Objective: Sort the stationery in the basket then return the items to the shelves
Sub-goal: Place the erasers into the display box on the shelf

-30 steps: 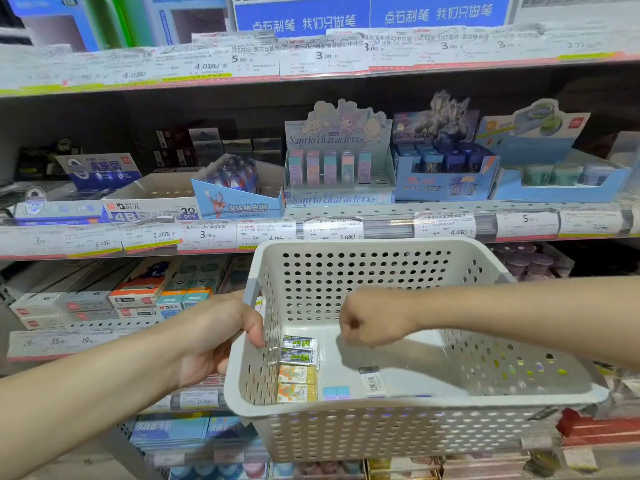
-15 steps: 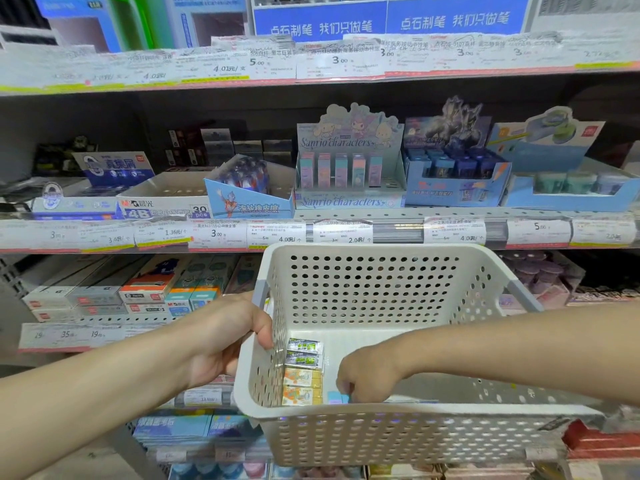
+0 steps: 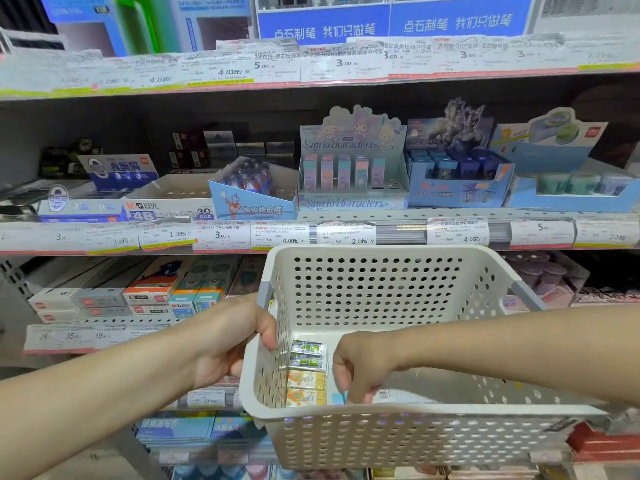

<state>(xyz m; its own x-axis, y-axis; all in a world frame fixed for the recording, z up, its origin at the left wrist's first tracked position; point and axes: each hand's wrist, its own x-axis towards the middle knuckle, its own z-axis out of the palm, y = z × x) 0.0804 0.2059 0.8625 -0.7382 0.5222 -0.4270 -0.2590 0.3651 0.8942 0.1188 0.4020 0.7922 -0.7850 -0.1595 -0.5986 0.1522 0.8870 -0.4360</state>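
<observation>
Shelves (image 3: 346, 233) drew nearer; basket (image 3: 381, 441) stays lifted.

Two bare forearms and hands

No sleeve, watch or ring is seen on the left hand (image 3: 225, 341) or right hand (image 3: 363, 368); forearms are uncovered throughout.

Off-task stock logged from the head feed.
I note a Sanrio characters display box (image 3: 349, 168) well above the right-hand fingers (image 3: 358, 393), and a blue eraser box (image 3: 252, 202) above the left-hand fingers (image 3: 270, 336). Price labels (image 3: 346, 233) run between boxes and fingers. The blue banner (image 3: 391, 24) is topmost.
</observation>
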